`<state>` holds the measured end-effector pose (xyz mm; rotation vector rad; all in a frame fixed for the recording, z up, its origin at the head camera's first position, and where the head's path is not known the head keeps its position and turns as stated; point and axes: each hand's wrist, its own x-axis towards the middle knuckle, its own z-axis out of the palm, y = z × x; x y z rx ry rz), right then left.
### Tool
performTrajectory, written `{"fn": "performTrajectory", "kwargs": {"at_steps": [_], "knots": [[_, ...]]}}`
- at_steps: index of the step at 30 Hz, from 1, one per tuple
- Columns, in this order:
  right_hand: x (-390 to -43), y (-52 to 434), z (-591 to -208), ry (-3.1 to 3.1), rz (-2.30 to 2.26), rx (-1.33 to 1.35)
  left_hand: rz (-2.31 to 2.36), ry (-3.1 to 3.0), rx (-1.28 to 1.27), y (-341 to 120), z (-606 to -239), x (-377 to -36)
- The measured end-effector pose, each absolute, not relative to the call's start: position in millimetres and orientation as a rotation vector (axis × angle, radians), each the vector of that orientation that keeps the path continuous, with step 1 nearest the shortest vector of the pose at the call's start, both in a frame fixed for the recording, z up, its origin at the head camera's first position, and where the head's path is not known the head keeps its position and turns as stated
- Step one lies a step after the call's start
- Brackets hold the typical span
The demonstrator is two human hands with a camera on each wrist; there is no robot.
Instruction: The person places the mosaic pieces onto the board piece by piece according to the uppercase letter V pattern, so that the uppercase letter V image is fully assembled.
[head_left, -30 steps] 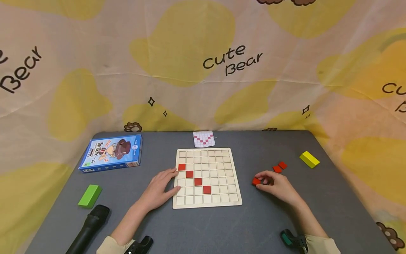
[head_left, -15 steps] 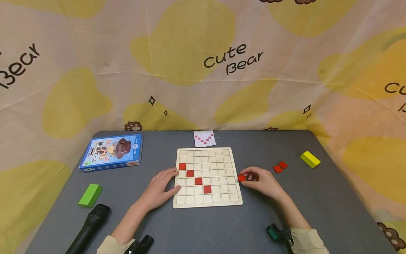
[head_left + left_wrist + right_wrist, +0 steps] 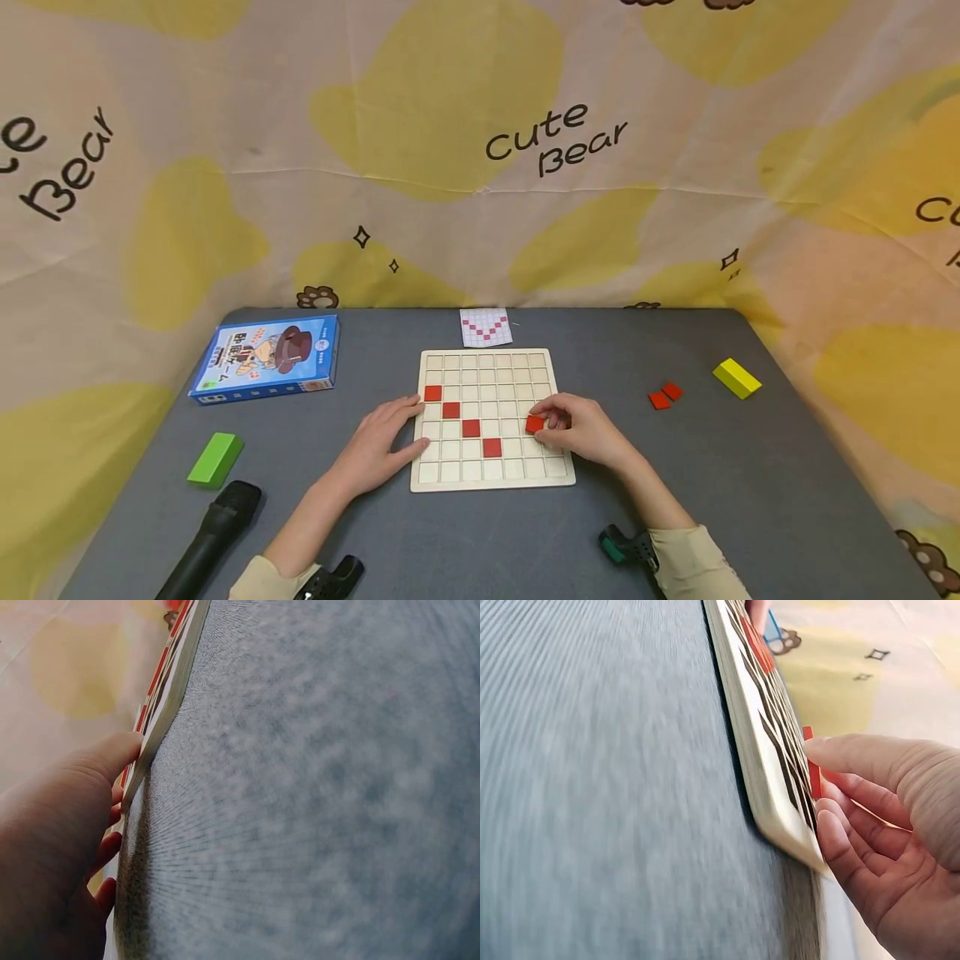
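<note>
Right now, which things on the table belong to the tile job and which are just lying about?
In the job:
wooden grid board
red tile pinched by right hand
left hand steadying board
two spare red tiles
pattern card

Lying about:
blue box
green block
yellow block
microphone

Head view: we get bright, even, diffuse light, no hard glare. Shadows are soft and short, e.g. under the left hand point(image 3: 375, 450) and beside the green block point(image 3: 215, 458). Wide-angle bend shows at the edges (the table point(image 3: 750, 467) rim curves, backdrop text leans). Focus is sharp there. Both wrist views are much softer: the table surface in the left wrist view is grainy and out of focus, and the right wrist view shows streaky motion blur across the table, with the board point(image 3: 769, 757) edge smeared.
</note>
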<state>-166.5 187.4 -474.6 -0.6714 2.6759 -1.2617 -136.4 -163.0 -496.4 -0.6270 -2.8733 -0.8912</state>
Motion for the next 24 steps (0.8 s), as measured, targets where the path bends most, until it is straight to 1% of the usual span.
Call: {"fn": "performTrajectory", "kwargs": {"at_steps": [10, 24], "knots": [[-171.8, 166.0, -474.9, 2.665, -1.228, -0.759, -0.893, -2.876, -0.636, -161.9, -494.6, -136.6], [-171.6, 157.0, -475.8, 2.657, -1.239, -0.837, -0.912, -2.885, -0.624, -162.8, -493.0, -135.4]]}}
